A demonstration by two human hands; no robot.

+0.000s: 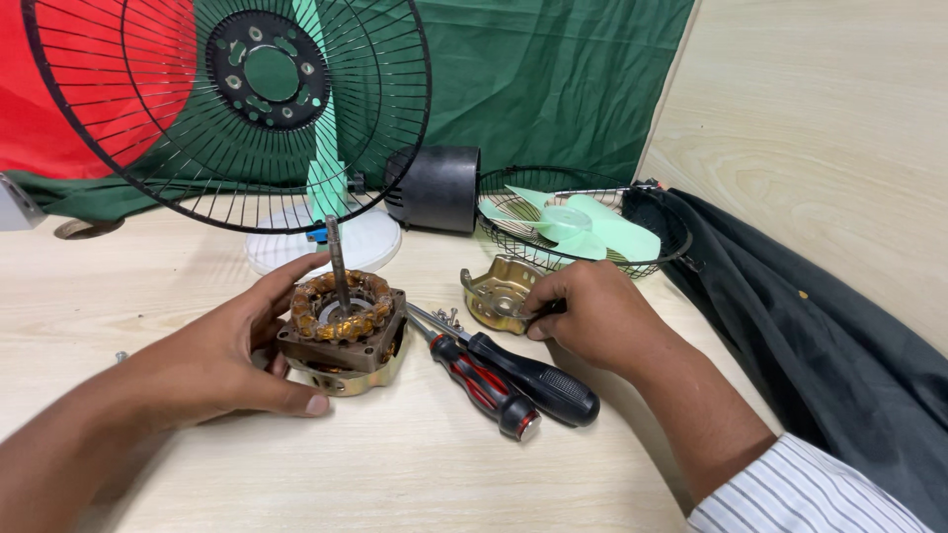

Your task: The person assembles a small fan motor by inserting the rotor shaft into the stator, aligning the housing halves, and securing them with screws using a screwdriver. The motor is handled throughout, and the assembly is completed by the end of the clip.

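Head view shows the table (415, 474) with bare room at six o'clock, the left hand (232, 355) in a closed grip around the motor stator (344, 331) at centre, the right hand (592, 316) pinching the metal bracket (494, 291) at two o'clock, two screwdrivers (504, 380) between.

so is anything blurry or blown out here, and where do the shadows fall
Head view: even, soft light, nothing blown out. The fan motor and two screwdrivers are sharp, with only faint shadows under the left hand and right hand. The wire fan guard bows near the frame edge, which looks like wide-angle distortion, and there is a slight sheen on the brass bracket.
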